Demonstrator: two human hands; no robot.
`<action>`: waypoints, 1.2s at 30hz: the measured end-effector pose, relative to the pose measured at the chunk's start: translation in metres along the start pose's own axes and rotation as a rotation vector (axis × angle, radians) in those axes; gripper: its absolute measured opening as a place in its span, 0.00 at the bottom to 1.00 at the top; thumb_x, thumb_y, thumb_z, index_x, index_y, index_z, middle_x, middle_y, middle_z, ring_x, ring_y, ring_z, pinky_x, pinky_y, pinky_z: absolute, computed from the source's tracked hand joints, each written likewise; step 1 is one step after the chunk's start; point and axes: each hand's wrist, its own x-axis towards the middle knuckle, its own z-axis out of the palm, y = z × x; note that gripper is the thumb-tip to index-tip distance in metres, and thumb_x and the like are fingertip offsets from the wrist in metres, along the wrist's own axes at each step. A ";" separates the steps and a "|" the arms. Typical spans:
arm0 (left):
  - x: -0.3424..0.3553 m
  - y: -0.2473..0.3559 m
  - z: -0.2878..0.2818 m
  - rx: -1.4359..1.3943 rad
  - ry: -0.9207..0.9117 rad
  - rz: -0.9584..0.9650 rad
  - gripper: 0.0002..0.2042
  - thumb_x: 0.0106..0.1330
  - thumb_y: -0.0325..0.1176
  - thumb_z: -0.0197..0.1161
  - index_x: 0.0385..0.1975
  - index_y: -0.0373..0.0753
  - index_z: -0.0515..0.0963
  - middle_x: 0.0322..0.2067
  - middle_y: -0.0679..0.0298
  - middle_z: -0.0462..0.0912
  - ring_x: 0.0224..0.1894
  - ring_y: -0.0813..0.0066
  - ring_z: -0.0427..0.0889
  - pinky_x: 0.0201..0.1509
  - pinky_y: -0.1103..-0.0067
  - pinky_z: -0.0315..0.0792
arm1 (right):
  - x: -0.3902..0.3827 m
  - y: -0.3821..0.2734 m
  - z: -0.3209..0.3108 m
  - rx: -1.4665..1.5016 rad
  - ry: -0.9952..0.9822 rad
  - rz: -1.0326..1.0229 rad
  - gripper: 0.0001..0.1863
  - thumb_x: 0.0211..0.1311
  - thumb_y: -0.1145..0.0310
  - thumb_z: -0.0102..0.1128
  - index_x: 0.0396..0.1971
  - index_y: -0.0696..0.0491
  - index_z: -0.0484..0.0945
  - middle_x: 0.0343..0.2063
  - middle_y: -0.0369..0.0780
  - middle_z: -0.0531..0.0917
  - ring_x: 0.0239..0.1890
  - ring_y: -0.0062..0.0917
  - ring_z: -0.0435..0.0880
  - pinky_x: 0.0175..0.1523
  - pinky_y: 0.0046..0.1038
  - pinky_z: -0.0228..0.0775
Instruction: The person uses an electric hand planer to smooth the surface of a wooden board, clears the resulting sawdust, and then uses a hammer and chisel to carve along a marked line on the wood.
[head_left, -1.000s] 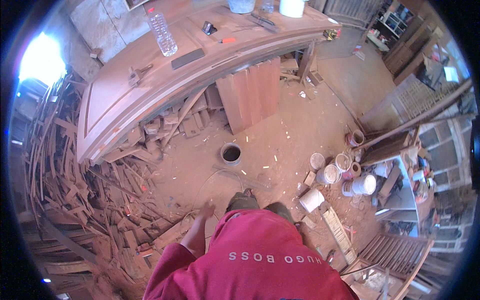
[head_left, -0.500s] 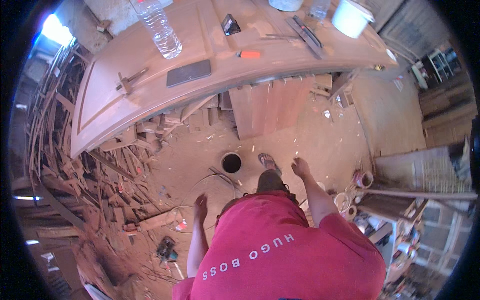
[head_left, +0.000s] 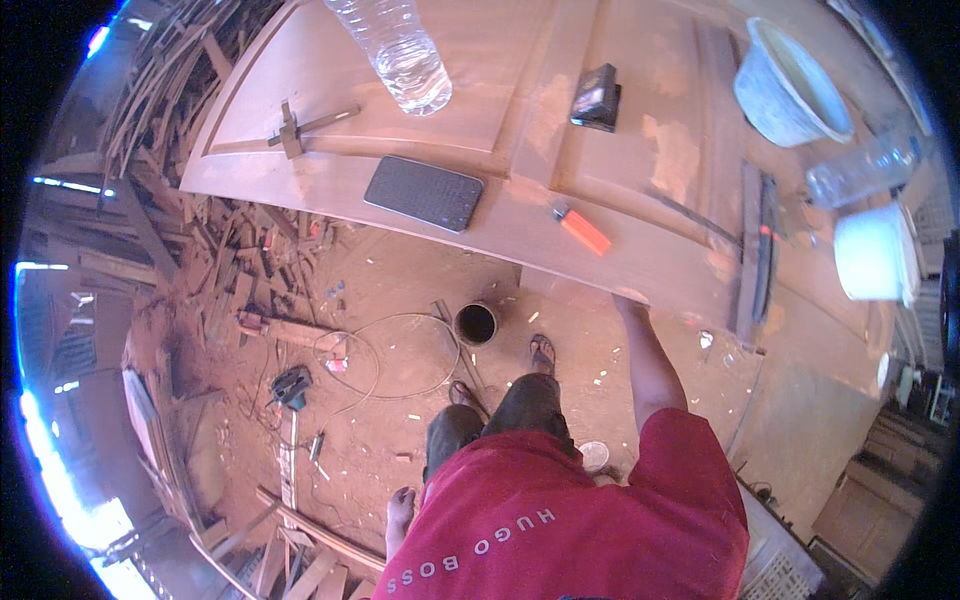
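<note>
A brown panelled wooden door (head_left: pixel 480 140) lies flat in front of me. My right hand (head_left: pixel 629 303) is at its near edge, with the fingers mostly hidden there. My left hand (head_left: pixel 401 508) hangs low by my side, fingers loosely apart and nothing visible in it. Closest to my right hand on the door lies a small orange-handled tool (head_left: pixel 582 230). A dark flat phone-like slab (head_left: pixel 424 193) rests left of it. Farther left is a wooden marking gauge (head_left: pixel 290 132). A small black box (head_left: pixel 596 98) and a clear water bottle (head_left: pixel 400 60) are farther back.
At the right are long dark bars (head_left: pixel 757 255), a basin (head_left: pixel 790 90), a clear plastic bottle (head_left: pixel 862 172) and a white bucket (head_left: pixel 872 255). A round dark-mouthed container (head_left: pixel 475 324), cable loops (head_left: pixel 375 320) and a power tool (head_left: pixel 291 386) are on the floor. Wood scraps (head_left: pixel 270 270) heap left.
I have come closer to the door and my view has turned. My right hand has gone from free air to the door's near edge. The left hand sits lower in view.
</note>
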 end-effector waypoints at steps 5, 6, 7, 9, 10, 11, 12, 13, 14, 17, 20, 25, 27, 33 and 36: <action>-0.008 0.059 0.004 0.025 0.035 -0.011 0.24 0.70 0.44 0.61 0.60 0.34 0.75 0.48 0.47 0.85 0.53 0.56 0.84 0.57 0.69 0.75 | 0.003 0.001 0.008 -0.104 -0.037 -0.005 0.23 0.67 0.54 0.54 0.54 0.55 0.77 0.54 0.55 0.79 0.56 0.48 0.79 0.59 0.48 0.72; -0.009 0.071 0.002 0.005 0.074 -0.006 0.24 0.71 0.43 0.61 0.61 0.35 0.75 0.49 0.48 0.85 0.54 0.56 0.83 0.57 0.69 0.75 | 0.006 0.000 0.004 -0.110 -0.048 -0.017 0.24 0.67 0.53 0.54 0.54 0.55 0.77 0.54 0.55 0.79 0.56 0.48 0.79 0.59 0.48 0.72; -0.012 0.082 0.001 -0.011 0.102 0.034 0.24 0.71 0.43 0.61 0.61 0.35 0.75 0.49 0.48 0.85 0.54 0.56 0.84 0.57 0.69 0.75 | 0.010 -0.001 0.000 -0.121 -0.057 -0.025 0.24 0.67 0.53 0.55 0.55 0.55 0.77 0.54 0.55 0.78 0.56 0.48 0.78 0.59 0.48 0.72; -0.016 0.101 0.001 -0.059 0.150 0.072 0.23 0.71 0.43 0.61 0.61 0.36 0.74 0.49 0.48 0.85 0.53 0.56 0.84 0.56 0.69 0.76 | 0.019 0.002 -0.007 -0.136 -0.078 -0.052 0.25 0.66 0.53 0.56 0.55 0.55 0.76 0.55 0.55 0.78 0.57 0.47 0.78 0.59 0.49 0.71; -0.019 0.108 0.001 -0.041 0.151 0.068 0.23 0.71 0.43 0.61 0.61 0.36 0.74 0.49 0.48 0.85 0.53 0.56 0.84 0.56 0.68 0.76 | 0.022 0.004 -0.010 -0.147 -0.086 -0.064 0.25 0.66 0.52 0.56 0.56 0.54 0.76 0.55 0.55 0.78 0.57 0.47 0.78 0.59 0.49 0.71; -0.022 0.112 0.003 -0.030 0.148 0.055 0.23 0.71 0.42 0.61 0.61 0.35 0.74 0.49 0.48 0.85 0.52 0.57 0.84 0.55 0.68 0.76 | 0.024 0.007 -0.011 -0.157 -0.095 -0.076 0.26 0.66 0.52 0.56 0.56 0.54 0.76 0.55 0.55 0.78 0.58 0.47 0.78 0.59 0.49 0.71; -0.028 0.114 0.005 -0.023 0.150 0.049 0.23 0.71 0.42 0.61 0.61 0.35 0.74 0.49 0.48 0.85 0.52 0.57 0.85 0.55 0.68 0.77 | 0.024 0.010 -0.012 -0.166 -0.103 -0.091 0.26 0.65 0.52 0.57 0.56 0.54 0.76 0.55 0.55 0.78 0.58 0.47 0.78 0.60 0.49 0.71; -0.030 0.115 0.008 -0.051 0.128 0.024 0.23 0.71 0.42 0.61 0.61 0.35 0.74 0.49 0.48 0.85 0.51 0.56 0.85 0.54 0.67 0.78 | 0.023 0.013 -0.012 -0.176 -0.108 -0.102 0.27 0.65 0.52 0.57 0.57 0.54 0.75 0.56 0.55 0.78 0.58 0.47 0.77 0.60 0.50 0.71; -0.034 0.113 0.011 -0.044 0.123 0.033 0.23 0.71 0.42 0.61 0.61 0.34 0.74 0.49 0.48 0.85 0.51 0.55 0.85 0.54 0.67 0.78 | 0.019 0.015 -0.012 -0.188 -0.109 -0.119 0.27 0.65 0.51 0.58 0.57 0.54 0.75 0.56 0.55 0.78 0.58 0.47 0.77 0.60 0.50 0.70; -0.044 0.104 0.021 0.020 0.090 -0.020 0.23 0.70 0.41 0.61 0.60 0.34 0.74 0.50 0.46 0.84 0.51 0.54 0.85 0.53 0.66 0.78 | -0.001 0.011 -0.020 -0.207 -0.096 -0.169 0.29 0.64 0.51 0.59 0.58 0.54 0.74 0.57 0.55 0.77 0.59 0.47 0.77 0.60 0.51 0.70; -0.052 0.093 0.033 0.008 0.104 -0.051 0.23 0.70 0.41 0.61 0.61 0.34 0.74 0.50 0.45 0.84 0.51 0.54 0.85 0.53 0.66 0.78 | -0.028 -0.004 -0.040 -0.221 -0.059 -0.213 0.30 0.63 0.50 0.60 0.59 0.54 0.73 0.57 0.54 0.77 0.60 0.47 0.76 0.61 0.51 0.69; -0.065 0.078 0.059 -0.103 0.126 -0.075 0.23 0.71 0.41 0.60 0.61 0.35 0.74 0.51 0.45 0.84 0.52 0.54 0.85 0.54 0.66 0.78 | -0.062 -0.024 -0.073 -0.226 -0.192 -0.106 0.42 0.53 0.52 0.71 0.67 0.51 0.64 0.63 0.51 0.72 0.67 0.46 0.69 0.66 0.51 0.62; -0.068 0.071 0.070 -0.126 0.109 -0.082 0.23 0.71 0.41 0.60 0.61 0.35 0.74 0.51 0.46 0.84 0.52 0.54 0.84 0.55 0.66 0.77 | -0.067 -0.026 -0.073 -0.297 -0.164 -0.149 0.46 0.50 0.51 0.73 0.68 0.50 0.62 0.64 0.50 0.71 0.67 0.45 0.68 0.68 0.50 0.61; -0.073 0.055 0.089 -0.167 0.122 -0.081 0.23 0.71 0.41 0.60 0.60 0.34 0.75 0.50 0.46 0.84 0.53 0.55 0.84 0.55 0.67 0.77 | -0.075 -0.022 -0.041 -0.450 -0.516 -0.283 0.23 0.53 0.54 0.69 0.46 0.52 0.80 0.45 0.49 0.85 0.51 0.42 0.85 0.55 0.44 0.77; -0.078 0.051 0.095 -0.229 0.138 -0.098 0.22 0.71 0.41 0.60 0.60 0.33 0.75 0.50 0.46 0.84 0.53 0.55 0.84 0.55 0.67 0.77 | -0.092 -0.018 -0.025 -0.436 -0.467 -0.356 0.18 0.53 0.56 0.67 0.38 0.53 0.83 0.39 0.49 0.87 0.46 0.41 0.87 0.50 0.41 0.80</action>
